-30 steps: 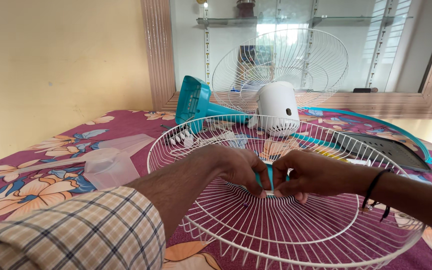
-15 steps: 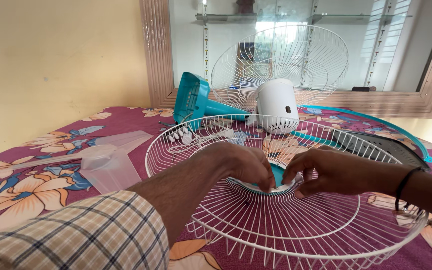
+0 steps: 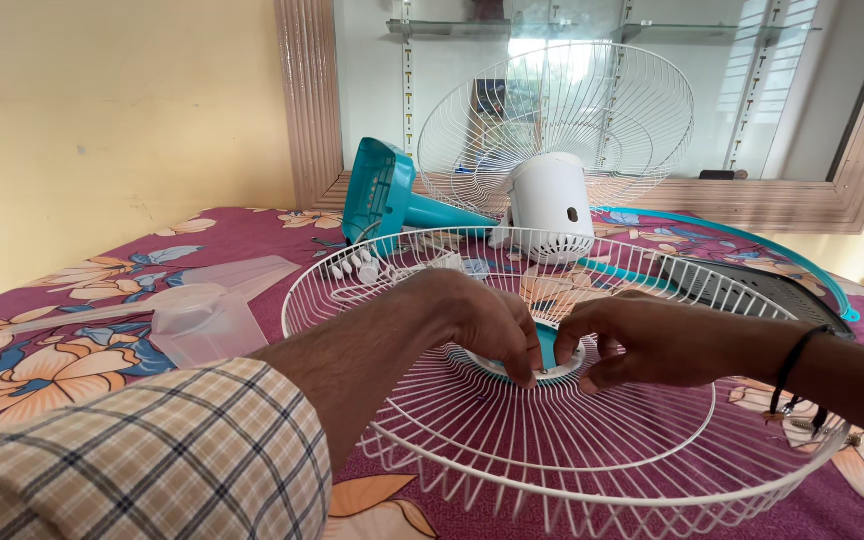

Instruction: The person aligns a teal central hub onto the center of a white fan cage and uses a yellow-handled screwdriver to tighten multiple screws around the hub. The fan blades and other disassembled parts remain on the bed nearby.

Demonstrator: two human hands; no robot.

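A white wire fan guard (image 3: 512, 450) lies dished side up on a flower-patterned cloth. At its hub sits a round teal and white centre cap (image 3: 549, 350). My left hand (image 3: 477, 320) pinches the cap's left edge with its fingertips. My right hand (image 3: 642, 338), with a black band on the wrist, grips the cap's right edge. Both hands partly hide the cap.
Behind the guard lie the white fan motor housing (image 3: 550, 205) with the second wire guard (image 3: 562, 120) and a teal stand (image 3: 392, 200). A clear plastic fan blade (image 3: 202, 320) lies at the left, a dark panel (image 3: 762, 290) and teal ring at the right. A framed mirror leans behind.
Both hands have shifted from pinching the cap's middle to holding its rim. The cap now sits flat in the guard's hub. The view has tipped slightly downward.
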